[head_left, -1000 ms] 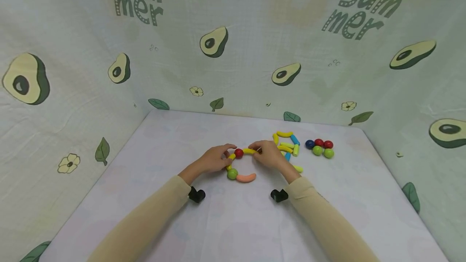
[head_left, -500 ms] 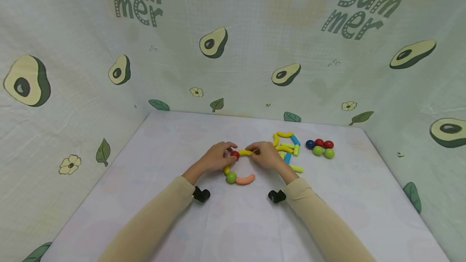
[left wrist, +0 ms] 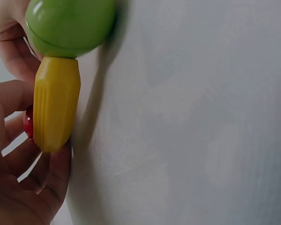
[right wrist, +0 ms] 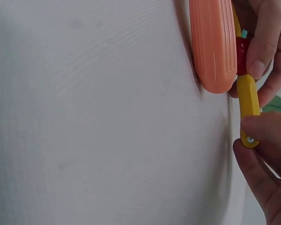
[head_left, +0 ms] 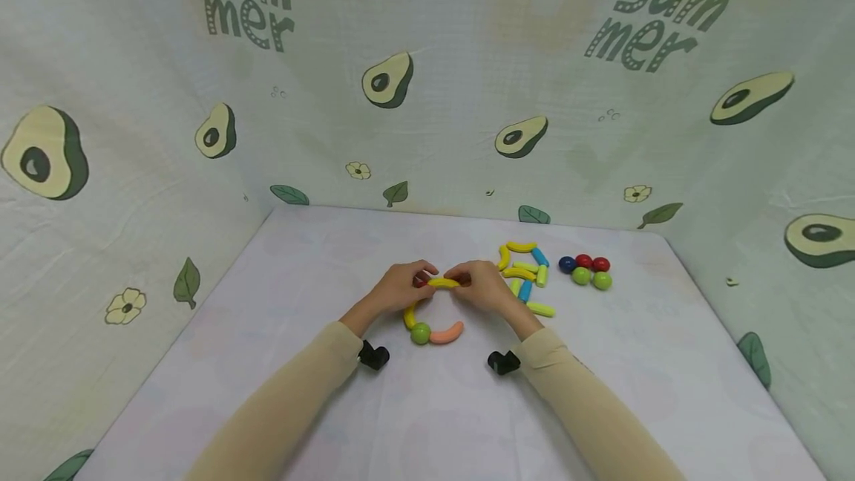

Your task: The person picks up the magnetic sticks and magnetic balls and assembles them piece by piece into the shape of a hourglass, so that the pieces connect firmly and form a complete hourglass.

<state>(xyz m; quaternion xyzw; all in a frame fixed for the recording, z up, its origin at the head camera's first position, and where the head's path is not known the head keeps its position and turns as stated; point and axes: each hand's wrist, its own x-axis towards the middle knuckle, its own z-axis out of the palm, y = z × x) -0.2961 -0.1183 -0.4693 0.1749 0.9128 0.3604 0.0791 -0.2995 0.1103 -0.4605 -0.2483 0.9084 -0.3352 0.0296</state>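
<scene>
Both hands work on a chain of magnetic balls and sticks. My left hand [head_left: 398,288] pinches a red ball [right wrist: 242,56], which its fingers largely cover in the head view. From that ball a curved yellow stick [head_left: 442,283] runs right; its far end is gripped between thumb and fingers of my right hand [head_left: 484,286]. Below the left hand, another yellow stick [head_left: 410,315] joins a green ball [head_left: 420,333]. A curved orange stick [head_left: 447,332] extends rightward from the green ball, its right end loose. The left fingers hide part of the chain near the red ball.
Right of the right hand lies a figure of yellow, blue and lime sticks [head_left: 525,290]. Farther right sits a cluster of blue, red and green balls [head_left: 582,277]. A printed cloth [head_left: 441,132] stands behind the white tabletop [head_left: 427,421].
The chain has shifted left and slightly toward me. The right hand has moved left with its yellow stick. The left hand's fingers have come onto the red ball.
</scene>
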